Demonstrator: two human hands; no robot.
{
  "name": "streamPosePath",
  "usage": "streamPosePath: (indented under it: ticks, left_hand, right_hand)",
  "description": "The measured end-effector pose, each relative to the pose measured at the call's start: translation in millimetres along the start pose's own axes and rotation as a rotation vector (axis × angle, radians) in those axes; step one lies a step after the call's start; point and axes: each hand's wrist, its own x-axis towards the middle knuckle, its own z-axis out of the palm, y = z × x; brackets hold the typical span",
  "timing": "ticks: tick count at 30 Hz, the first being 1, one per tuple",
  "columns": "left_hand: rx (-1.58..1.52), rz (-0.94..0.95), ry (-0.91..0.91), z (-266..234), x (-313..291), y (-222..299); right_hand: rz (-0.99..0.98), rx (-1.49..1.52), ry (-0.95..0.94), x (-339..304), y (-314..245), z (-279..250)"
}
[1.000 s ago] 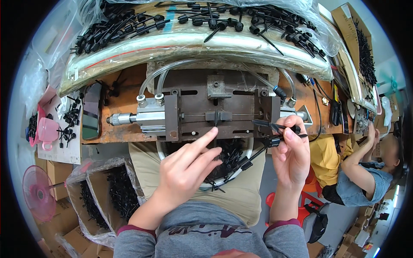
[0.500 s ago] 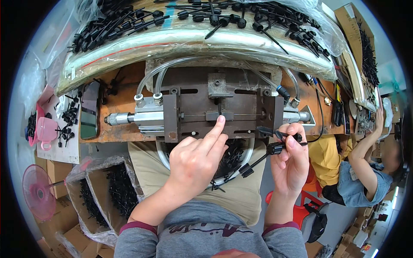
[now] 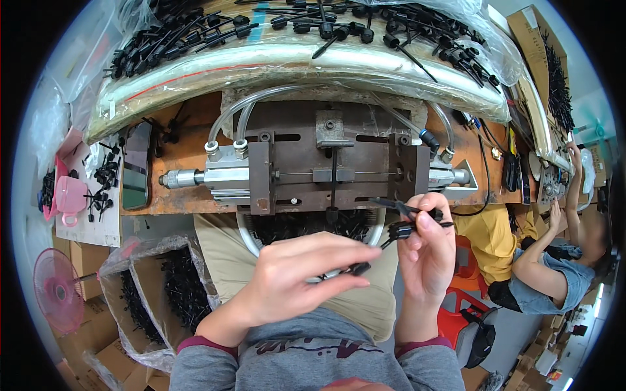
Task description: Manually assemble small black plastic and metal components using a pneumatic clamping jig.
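My left hand (image 3: 293, 277), below the metal fixture (image 3: 372, 176), has its thumb and fingers round the knobbed end of a black plastic stem part (image 3: 358, 268). The fingers partly hide this part, whose other end reaches toward my right hand. Several similar black stem parts (image 3: 403, 229) are pinched between the thumb and fingers of my right hand (image 3: 427, 257), right of the fixture's middle. Another black stem part (image 3: 334, 179) lies across the small centre block of the fixture, its knobbed end hanging over the near edge. Neither hand touches it.
Air cylinders (image 3: 225, 176) with clear hoses (image 3: 228, 117) flank the fixture. Many black parts (image 3: 332, 29) lie on a plastic-wrapped ledge (image 3: 306, 62) behind. A phone (image 3: 136, 166) and pink cup (image 3: 70, 195) stand left; pliers (image 3: 512, 163) lie right. A person (image 3: 548, 260) sits at far right.
My left hand has drawn back from the fixture's centre and closed on a part near my right hand. My right hand has shifted slightly left. The stem part in the fixture is now uncovered.
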Motion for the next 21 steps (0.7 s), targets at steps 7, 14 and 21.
streamPosePath:
  ticks: [7, 14, 21]
  left_hand:
    - [0.197, 0.140, 0.035, -6.2, -14.4, -0.9]
    - [0.803, 0.226, 0.181, 8.5, -3.1, -37.3]
    - [0.919, 0.187, 0.160, 12.3, 4.0, -38.8]
  right_hand:
    - [-0.104, -0.008, 0.058, 6.6, -3.6, -5.9]
    - [-0.360, -0.333, 0.108, 2.2, 6.6, -6.7]
    - [-0.485, -0.603, 0.119, -7.9, 7.4, -3.2]
